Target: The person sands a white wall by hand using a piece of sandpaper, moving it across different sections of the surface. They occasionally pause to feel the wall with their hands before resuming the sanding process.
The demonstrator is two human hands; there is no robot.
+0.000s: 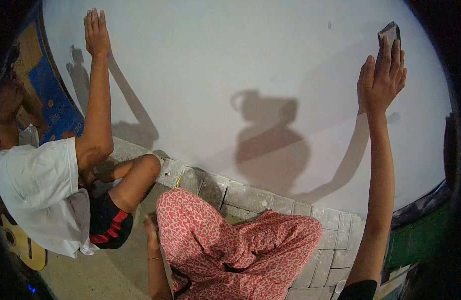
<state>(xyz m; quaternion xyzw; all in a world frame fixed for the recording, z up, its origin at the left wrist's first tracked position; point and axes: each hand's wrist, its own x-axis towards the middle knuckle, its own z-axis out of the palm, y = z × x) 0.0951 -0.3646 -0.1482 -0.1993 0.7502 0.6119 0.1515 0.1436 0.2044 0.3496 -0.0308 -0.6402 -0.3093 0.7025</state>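
At the upper right, my right hand (383, 80) presses a folded piece of what looks like sandpaper (393, 33), dark with a pale grey face, against the white wall (200, 60). Its fingers lie over the lower part of the piece, and the arm is stretched out. Low in the view, my left hand (151, 231) is beside my left knee, near the floor. It is seen edge-on and partly hidden by the patterned trousers (190, 220), so its fingers do not show clearly. A thin bracelet circles that wrist.
At left, another person in a white shirt (38, 185) sits close by, one raised hand (96, 35) on the wall. Grey paving blocks (248, 196) run along the wall's foot. A blue printed sheet (55, 100) stands behind that person. Green material (420, 237) is at the lower right.
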